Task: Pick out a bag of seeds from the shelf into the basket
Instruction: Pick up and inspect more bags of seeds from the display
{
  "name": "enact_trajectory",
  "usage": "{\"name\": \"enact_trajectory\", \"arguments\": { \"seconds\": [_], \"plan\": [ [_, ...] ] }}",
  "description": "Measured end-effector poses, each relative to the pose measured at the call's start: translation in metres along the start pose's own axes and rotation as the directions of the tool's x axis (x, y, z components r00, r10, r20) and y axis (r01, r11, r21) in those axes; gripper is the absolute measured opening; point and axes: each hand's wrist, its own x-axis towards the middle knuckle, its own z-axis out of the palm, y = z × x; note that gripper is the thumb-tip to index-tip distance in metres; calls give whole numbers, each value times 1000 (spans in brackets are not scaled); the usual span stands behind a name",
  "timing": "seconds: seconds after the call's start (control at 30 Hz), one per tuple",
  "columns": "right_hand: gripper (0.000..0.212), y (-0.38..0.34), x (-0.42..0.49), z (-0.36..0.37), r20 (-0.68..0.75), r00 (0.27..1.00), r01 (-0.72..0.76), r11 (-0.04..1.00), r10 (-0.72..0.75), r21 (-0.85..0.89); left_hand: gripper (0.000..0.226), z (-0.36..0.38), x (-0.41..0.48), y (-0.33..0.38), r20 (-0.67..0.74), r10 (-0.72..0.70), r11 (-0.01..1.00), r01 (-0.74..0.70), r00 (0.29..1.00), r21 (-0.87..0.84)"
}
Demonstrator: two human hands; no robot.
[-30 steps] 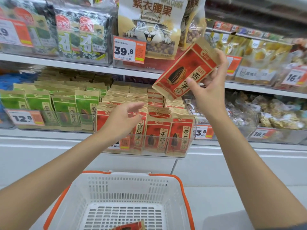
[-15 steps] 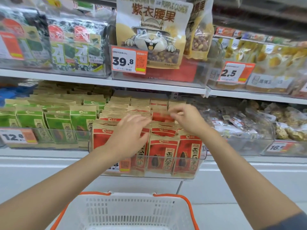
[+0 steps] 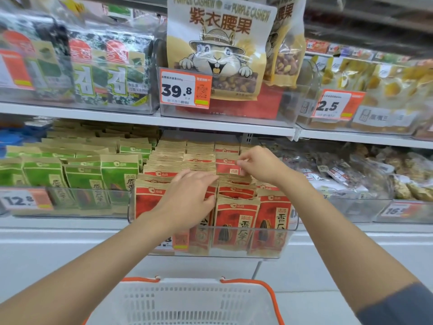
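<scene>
Seeds in a red bag (image 3: pixel 226 167) stand in a back row of the clear bin (image 3: pixel 234 253) on the lower shelf (image 3: pixel 70 225), top corner pinched by the right hand (image 3: pixel 261 165), while the left hand (image 3: pixel 188 199) lies flat (fingers loose, holding nothing) on the front bags (image 3: pixel 236 221) above the white basket (image 3: pixel 194 301).

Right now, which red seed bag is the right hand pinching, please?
The raised red bag behind the front rows; the right hand pinches its corner.
</scene>
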Motion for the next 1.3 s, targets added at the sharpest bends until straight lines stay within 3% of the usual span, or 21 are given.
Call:
{"name": "enact_trajectory", "arguments": {
  "seconds": [0.07,0.17,0.27,0.37,0.47,0.5,0.57,0.67,0.77,0.83,0.9,1.0,1.1,1.17,1.3],
  "plan": [
    [37,-4,16,0,1,1000,-3,997,3,-71,54,-2,-1,0,8,-6,1000,6,1000,-26],
    [80,-13,36,4,17,999,-24,947,31,-320,53,-9,-2,-4,13,-62,990,63,998,-127],
    [93,-12,51,15,180,977,-4,861,112,-509,53,-17,-1,-5,19,-129,954,129,992,-270],
    [75,-11,53,19,228,955,-54,865,191,-498,52,-19,-2,-4,31,-128,933,131,991,-336],
    [1,-15,45,16,137,990,49,866,22,-498,52,-17,-2,-6,31,-114,925,117,993,-361],
    [23,-17,40,14,108,994,53,876,-1,-480,52,-17,-2,-7,32,-109,921,113,994,-374],
    [36,-16,32,5,66,997,64,921,-41,-383,50,-17,-3,-8,21,-100,902,100,995,-421],
    [15,-21,10,-19,-113,984,108,969,-136,-224,49,-20,-3,-9,-50,-109,863,70,993,-500],
    [12,-33,-25,-46,-381,911,189,981,-159,41,51,-25,-5,-7,-101,-158,805,69,982,-589],
    [7,-41,-51,-56,-561,825,254,929,-63,270,51,-30,-11,-3,-116,-191,757,71,975,-649],
    [9,-47,-73,-56,-644,760,325,806,89,495,47,-35,-19,4,-125,-229,706,76,965,-704],
    [11,-53,-102,-45,-569,756,339,552,323,762,43,-42,-36,15,-137,-260,672,77,956,-736],
    [11,-59,-121,-24,-402,814,259,358,420,897,36,-40,-59,24,-51,-236,629,113,971,-769],
    [7,-62,-129,-8,-323,865,182,359,385,915,25,-32,-74,28,51,-196,548,152,979,-822],
    [8,-64,-140,11,-256,923,66,537,287,841,17,-9,-89,25,163,-177,464,229,971,-856]
  ]
}}
